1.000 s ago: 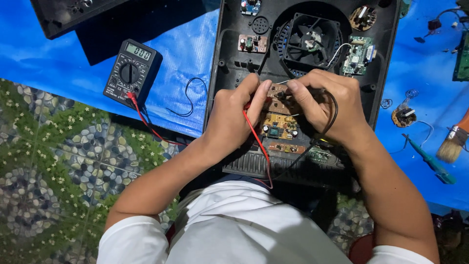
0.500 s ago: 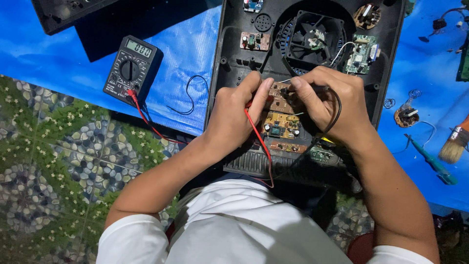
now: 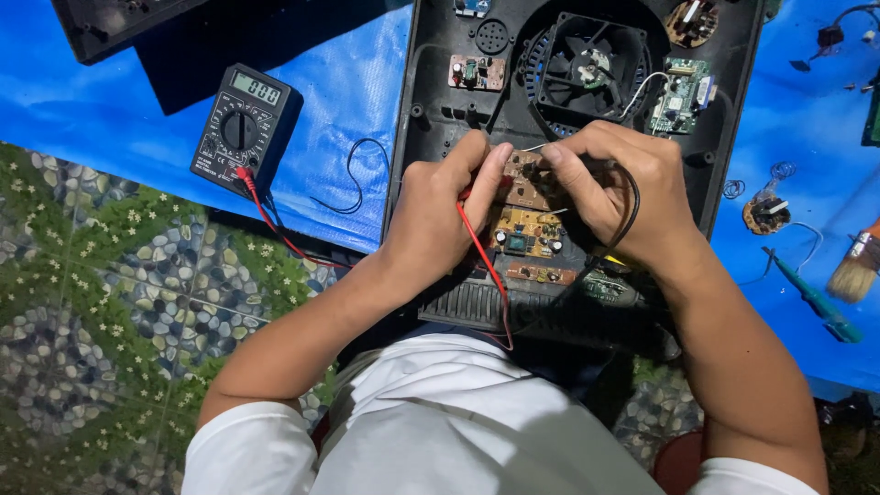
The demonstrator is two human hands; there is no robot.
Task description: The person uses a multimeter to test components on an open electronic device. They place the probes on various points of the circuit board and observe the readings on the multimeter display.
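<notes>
Digital multimeter (image 3: 243, 133) lies at 10 o'clock on blue tarp (image 3: 82, 101), dial up, display lit. Its red lead (image 3: 275, 229) runs off toward 4 o'clock, across patterned pebble-print mat (image 3: 110, 302), toward the hands. Thin black wire loop (image 3: 353, 179) sits on the tarp just right of the meter.

Left hand (image 3: 435, 215) is at centre, fingers curled closed, pinching a red probe (image 3: 477, 234) with thumb and forefinger tip down on the small brown circuit board (image 3: 530, 181). Right hand (image 3: 623, 197), just right of it, is closed around a black probe whose black lead (image 3: 632, 211) loops over the knuckles; fingertips touch the same board. The board sits between both hands, inside the open black plastic housing (image 3: 422, 82), above a second yellowish board (image 3: 524, 234).

Cooling fan (image 3: 587, 69) is at 12 o'clock in the housing, green circuit board (image 3: 678, 92) beside it at 1 o'clock. At 3 o'clock on the tarp: small round part (image 3: 765, 211), teal screwdriver (image 3: 816, 298), paintbrush (image 3: 854, 270).
</notes>
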